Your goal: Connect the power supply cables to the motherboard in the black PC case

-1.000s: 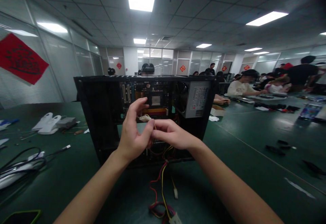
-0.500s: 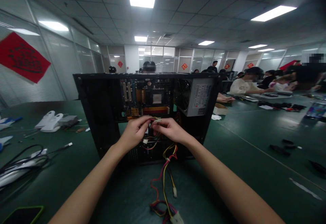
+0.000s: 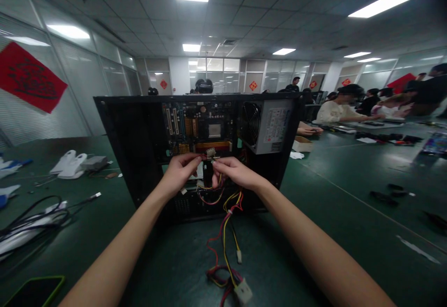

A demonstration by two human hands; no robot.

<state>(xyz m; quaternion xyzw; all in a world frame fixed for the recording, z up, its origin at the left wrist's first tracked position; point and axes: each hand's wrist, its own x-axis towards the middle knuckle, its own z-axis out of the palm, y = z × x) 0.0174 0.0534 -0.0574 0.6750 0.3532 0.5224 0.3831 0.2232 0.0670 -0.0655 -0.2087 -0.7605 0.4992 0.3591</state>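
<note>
An open black computer case [image 3: 118, 153] stands before me, its motherboard [image 3: 195, 125] and the power supply [image 3: 272, 125] facing me. Low in the opening, my left hand [image 3: 178, 173] is closed with thumb and forefinger pinching thin power-cable wires. Just to its right, my right hand [image 3: 235, 173] pinches wires of the same power cable [image 3: 209, 187]. A pale multi-pin connector [image 3: 211, 152] shows between and above the fingertips. A small white plug [image 3: 183, 190] dangles under my left hand. More power supply wires [image 3: 226, 228] trail onto the table, ending in a large white connector [image 3: 243, 291].
On the left of the green table [image 3: 335, 223] lie white plastic parts [image 3: 71, 165], a grey box [image 3: 95, 163] and a tangle of black cables [image 3: 45, 221]. A phone [image 3: 35, 292] sits at front left. Other people [image 3: 340, 107] sit at right; a small carton [image 3: 302, 144] stands beside the case.
My fingertips have moved slightly apart, and the pale connector now stands higher between them. The small dangling plug has shifted left. The view has tilted a little.
</note>
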